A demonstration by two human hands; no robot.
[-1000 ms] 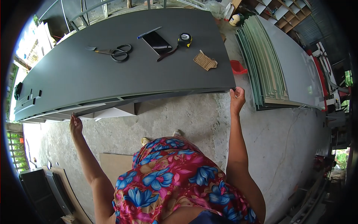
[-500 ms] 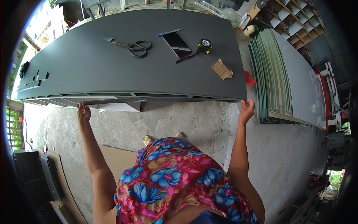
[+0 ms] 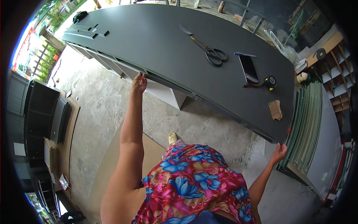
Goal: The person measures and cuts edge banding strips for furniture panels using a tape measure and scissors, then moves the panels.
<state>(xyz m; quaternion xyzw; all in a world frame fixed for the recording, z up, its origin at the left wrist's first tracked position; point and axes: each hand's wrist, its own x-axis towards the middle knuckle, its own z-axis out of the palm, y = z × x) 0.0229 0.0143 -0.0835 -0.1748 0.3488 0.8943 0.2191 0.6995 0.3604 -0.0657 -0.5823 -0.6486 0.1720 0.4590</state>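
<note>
In the head view, a long dark grey panel (image 3: 149, 41) forms the top of a cabinet-like frame with open white compartments. Along its near edge runs a long thin dark strip (image 3: 169, 86). My left hand (image 3: 139, 83) pinches this strip at the middle of the edge. My right hand (image 3: 279, 153) has its fingers closed at the near right corner, where the strip seems to end. On the panel lie black-handled scissors (image 3: 214, 56), a blue pen (image 3: 245, 54), a phone (image 3: 248, 69), a tape measure (image 3: 270, 83) and a piece of cardboard (image 3: 275, 110).
Narrow dark strips (image 3: 87, 33) lie at the panel's far left end. Upright green-edged sheets (image 3: 307, 123) stack at the right, beside a wooden pigeonhole shelf (image 3: 337, 74). Dark cabinets (image 3: 41, 108) stand at the left. A brown board (image 3: 145, 153) lies on the concrete floor.
My view has turned left, so the panel appears slanted and shifted right. Both hands keep their pinch at the near edge; the things on the panel have not moved on it.
</note>
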